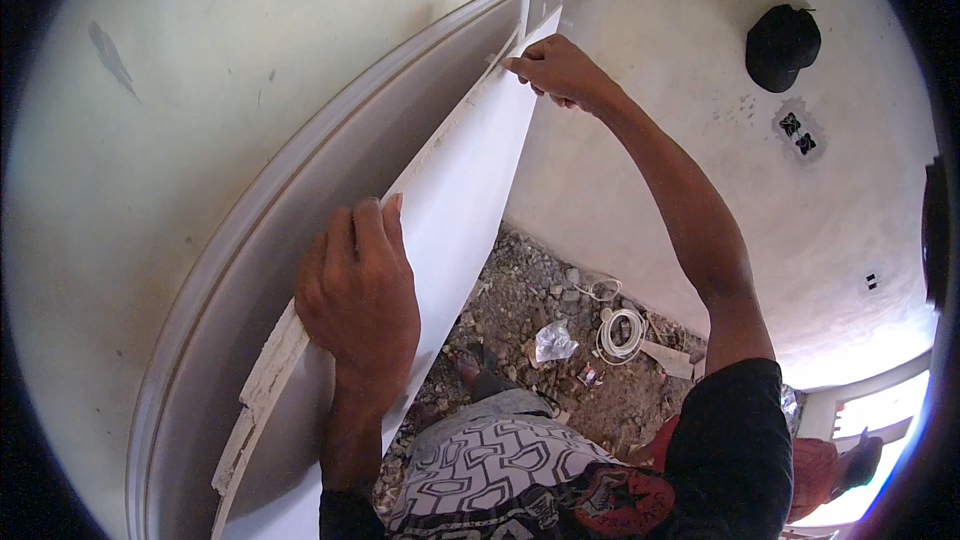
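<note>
A long white board (pixel 470 190) with a rough broken edge stands tilted against a grey curved moulding (pixel 330 170) on the wall. My left hand (pixel 358 300) presses flat on the board's lower part, fingers closed over its edge. My right hand (pixel 558 70) grips the board's upper corner with the fingertips, arm stretched up.
Below lies rubble-strewn ground (pixel 520 300) with a coil of white cable (pixel 622 332), a crumpled plastic bag (pixel 555 342) and a wood scrap (pixel 668 358). A black cap (pixel 782 45) hangs on the pale plaster wall (pixel 700 60). My foot (pixel 468 360) stands on the rubble.
</note>
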Available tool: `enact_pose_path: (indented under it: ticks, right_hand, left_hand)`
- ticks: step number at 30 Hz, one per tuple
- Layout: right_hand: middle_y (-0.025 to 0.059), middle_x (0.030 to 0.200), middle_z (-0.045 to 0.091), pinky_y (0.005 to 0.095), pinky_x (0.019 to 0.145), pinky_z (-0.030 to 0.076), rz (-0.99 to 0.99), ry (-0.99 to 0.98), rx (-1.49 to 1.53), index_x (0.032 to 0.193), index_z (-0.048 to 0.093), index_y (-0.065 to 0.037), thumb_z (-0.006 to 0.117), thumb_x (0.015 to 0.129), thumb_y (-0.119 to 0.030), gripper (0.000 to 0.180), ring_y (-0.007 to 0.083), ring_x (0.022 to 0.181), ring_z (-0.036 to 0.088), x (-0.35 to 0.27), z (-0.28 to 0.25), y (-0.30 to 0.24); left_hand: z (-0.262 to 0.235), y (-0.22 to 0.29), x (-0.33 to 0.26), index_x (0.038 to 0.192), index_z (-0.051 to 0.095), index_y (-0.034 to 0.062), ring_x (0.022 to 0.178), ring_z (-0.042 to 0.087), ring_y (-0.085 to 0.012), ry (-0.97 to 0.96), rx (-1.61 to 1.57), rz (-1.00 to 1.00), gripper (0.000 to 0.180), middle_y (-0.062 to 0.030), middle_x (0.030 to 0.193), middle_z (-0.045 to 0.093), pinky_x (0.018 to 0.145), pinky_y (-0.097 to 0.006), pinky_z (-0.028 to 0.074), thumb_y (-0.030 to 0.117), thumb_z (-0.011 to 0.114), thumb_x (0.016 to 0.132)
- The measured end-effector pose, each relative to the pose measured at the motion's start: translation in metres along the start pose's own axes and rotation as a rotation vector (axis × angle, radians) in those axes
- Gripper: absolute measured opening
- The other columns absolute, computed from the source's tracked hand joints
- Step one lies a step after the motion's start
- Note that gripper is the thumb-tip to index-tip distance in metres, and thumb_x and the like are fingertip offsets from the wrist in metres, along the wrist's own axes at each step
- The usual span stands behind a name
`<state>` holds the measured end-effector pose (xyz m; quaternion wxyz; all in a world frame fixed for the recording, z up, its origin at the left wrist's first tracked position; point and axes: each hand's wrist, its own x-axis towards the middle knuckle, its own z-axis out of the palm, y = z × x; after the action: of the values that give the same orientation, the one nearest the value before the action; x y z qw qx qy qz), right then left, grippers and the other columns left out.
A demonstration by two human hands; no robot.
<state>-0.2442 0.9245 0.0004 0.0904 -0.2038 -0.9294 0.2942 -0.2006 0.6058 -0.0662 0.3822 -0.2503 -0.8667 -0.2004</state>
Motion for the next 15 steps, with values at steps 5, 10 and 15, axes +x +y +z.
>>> enact_pose_path:
  ticks: [5, 10, 15]
  right_hand:
    - [0.0005, 0.051, 0.044, 0.0293, 0.035, 0.029, -0.115, -0.057, -0.036, 0.083, 0.071, 0.001, 0.066, 0.093, -0.038, 0.041, 0.0083, 0.038, 0.037, -0.019, 0.020, -0.020]
    - [0.0024, 0.049, 0.048, 0.0292, 0.035, 0.031, -0.081, 0.117, -0.101, 0.086, 0.074, 0.002, 0.068, 0.092, -0.038, 0.041, 0.0101, 0.037, 0.039, 0.003, 0.010, -0.005]
    - [0.0023, 0.051, 0.049, 0.0290, 0.035, 0.031, -0.038, 0.068, -0.067, 0.085, 0.074, 0.002, 0.071, 0.090, -0.038, 0.040, 0.0098, 0.038, 0.039, -0.009, 0.020, -0.016]
  left_hand:
    - [0.003, -0.004, -0.002, 0.089, 0.062, 0.0112, 0.067, 0.063, -0.0166, -0.015, 0.033, -0.033, 0.019, -0.0025, 0.076, 0.060, 0.056, -0.031, 0.050, 0.028, 0.067, 0.095]
    - [0.001, -0.004, 0.001, 0.089, 0.062, 0.0119, 0.068, 0.064, -0.0175, -0.032, 0.026, -0.026, 0.018, -0.0023, 0.077, 0.061, 0.056, -0.032, 0.051, 0.028, 0.067, 0.095]
    - [0.003, -0.010, -0.003, 0.090, 0.063, 0.0118, 0.070, 0.065, -0.0183, -0.030, 0.024, -0.035, 0.018, -0.0026, 0.078, 0.061, 0.058, -0.033, 0.051, 0.029, 0.067, 0.095]
